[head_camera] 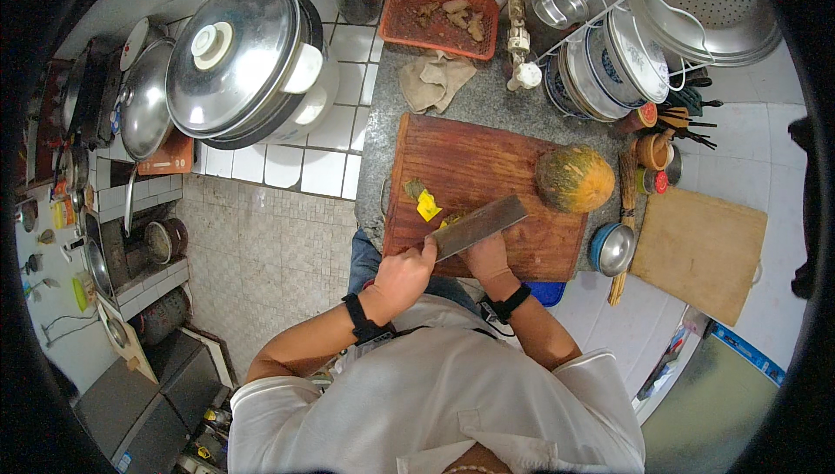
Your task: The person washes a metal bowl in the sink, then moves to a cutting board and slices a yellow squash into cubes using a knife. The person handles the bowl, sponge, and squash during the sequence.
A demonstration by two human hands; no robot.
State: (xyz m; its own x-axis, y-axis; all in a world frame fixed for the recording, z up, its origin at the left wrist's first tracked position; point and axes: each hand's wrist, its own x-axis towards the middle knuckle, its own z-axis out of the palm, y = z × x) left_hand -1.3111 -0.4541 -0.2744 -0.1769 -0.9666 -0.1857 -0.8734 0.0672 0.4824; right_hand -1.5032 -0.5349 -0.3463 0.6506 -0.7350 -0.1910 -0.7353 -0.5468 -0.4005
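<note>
My left hand [401,278] grips the handle end of a steel cleaver [481,226]. Its broad blade slants up to the right over the wooden cutting board [470,148]. Behind the blade is my right hand [486,257], its fingers hidden, so what they hold is unclear. A bit of yellow flesh [450,220] shows at the blade's far edge. Farther left on the board lie a yellow cut piece [428,205] and a greenish piece of rind [413,188]. A green and orange pumpkin [574,178] rests at the board's right side, apart from the blade.
Beyond the board are a crumpled cloth [437,79], a red plastic basket [438,20] with ginger-like roots, and a faucet [520,50]. A dish rack [613,63] and a metal bowl [614,249] stand right. A large lidded pot [241,60] occupies the tiled counter at left.
</note>
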